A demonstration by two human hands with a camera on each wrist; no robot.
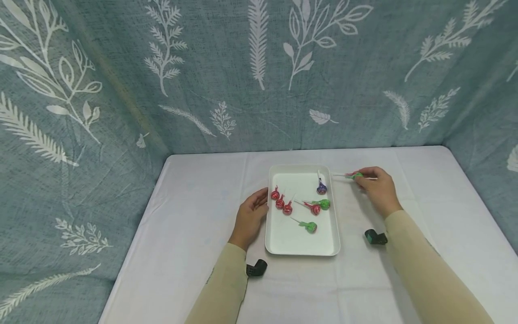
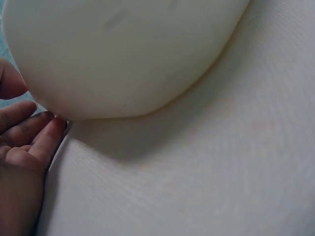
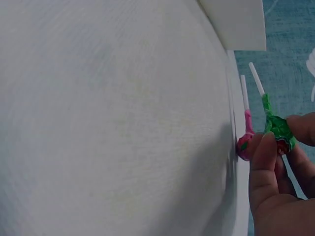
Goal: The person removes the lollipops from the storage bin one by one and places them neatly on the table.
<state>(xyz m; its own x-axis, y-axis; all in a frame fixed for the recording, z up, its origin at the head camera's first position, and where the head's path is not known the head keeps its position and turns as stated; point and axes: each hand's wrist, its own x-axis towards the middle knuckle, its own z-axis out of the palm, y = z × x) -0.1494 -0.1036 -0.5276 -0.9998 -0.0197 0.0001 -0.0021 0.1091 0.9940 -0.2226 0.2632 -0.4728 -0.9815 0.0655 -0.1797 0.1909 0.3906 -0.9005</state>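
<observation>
My right hand [image 1: 377, 188] pinches a green-wrapped lollipop [image 3: 279, 129] by its head, to the right of the tray. Close beside it is a pink-wrapped lollipop [image 3: 244, 147]; I cannot tell whether my fingers hold that one too. Both sticks point left in the head view, toward the white tray [image 1: 303, 249]. My left hand [image 1: 250, 219] touches the tray's left side, with fingers and thumb along the outer wall. Inside the tray lie several lollipops: red ones [image 1: 287, 209] at the left, green ones [image 1: 310, 227] and another red one [image 1: 314, 209] toward the right, and a purple one [image 1: 321, 187] at the upper right.
A white cloth covers the table [image 1: 194, 234]. Blue-green curtains [image 1: 226, 90] with white leaf prints hang behind and at both sides. Black wrist devices [image 1: 256, 268] show near both sleeves.
</observation>
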